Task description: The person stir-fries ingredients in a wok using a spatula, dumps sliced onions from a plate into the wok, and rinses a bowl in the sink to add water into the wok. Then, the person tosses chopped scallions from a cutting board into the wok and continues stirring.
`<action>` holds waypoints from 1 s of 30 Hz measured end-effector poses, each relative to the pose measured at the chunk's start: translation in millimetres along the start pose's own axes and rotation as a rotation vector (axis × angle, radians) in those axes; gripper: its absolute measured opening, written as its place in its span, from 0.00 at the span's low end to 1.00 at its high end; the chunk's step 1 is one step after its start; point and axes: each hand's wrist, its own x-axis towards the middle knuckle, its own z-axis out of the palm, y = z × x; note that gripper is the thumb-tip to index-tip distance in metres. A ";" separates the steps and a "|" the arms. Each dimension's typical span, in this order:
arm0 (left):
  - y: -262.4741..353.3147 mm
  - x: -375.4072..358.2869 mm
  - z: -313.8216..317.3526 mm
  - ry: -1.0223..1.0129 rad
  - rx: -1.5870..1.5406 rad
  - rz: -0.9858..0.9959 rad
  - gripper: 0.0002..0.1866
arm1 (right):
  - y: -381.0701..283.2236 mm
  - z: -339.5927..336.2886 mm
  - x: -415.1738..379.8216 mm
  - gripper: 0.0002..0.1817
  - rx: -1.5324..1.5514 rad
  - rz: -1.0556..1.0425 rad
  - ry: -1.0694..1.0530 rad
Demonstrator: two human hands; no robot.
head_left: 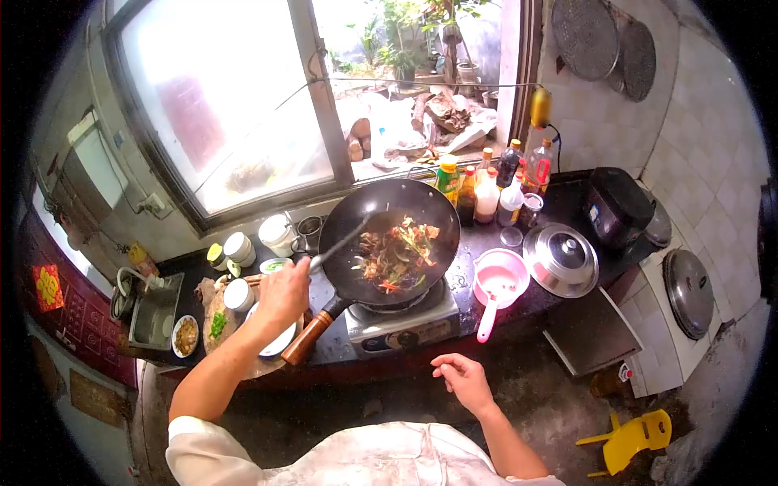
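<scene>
My left hand (285,293) is closed around the handle of a metal spatula (340,245), which slants into the black wok (344,202). The spatula's head is hard to make out against the food. Stir-fried food (397,253), with brown pieces and red and green strips, lies in the wok. The wok sits on a silver gas stove (405,328), its wooden handle (312,336) pointing toward me, below my left hand. My right hand (463,381) hangs in front of the counter, fingers loosely bent and holding nothing. Nearest to it is a pink long-handled scoop (501,279).
Several sauce bottles (486,198) stand behind the stove at right. A metal lid (561,261) and a dark appliance (617,206) are farther right. On the left are white cups (238,295), a cutting board (217,304) with chopped greens, a food bowl (185,335) and a sink (158,312).
</scene>
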 end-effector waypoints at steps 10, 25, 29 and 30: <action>33.3 28.1 30.0 -0.087 -0.030 0.167 0.21 | 2.4 4.5 -0.5 0.10 0.002 0.008 -0.060; -18.2 -40.6 -118.2 -0.207 0.371 0.159 0.22 | 0.8 24.1 19.1 0.13 -0.078 0.007 -0.199; 0.9 -17.4 -27.9 -0.129 0.208 0.096 0.16 | -7.0 31.1 16.0 0.10 -0.072 -0.069 -0.216; 3.9 -15.6 -29.4 -0.138 0.211 0.079 0.16 | -9.0 29.5 14.3 0.10 -0.082 -0.072 -0.201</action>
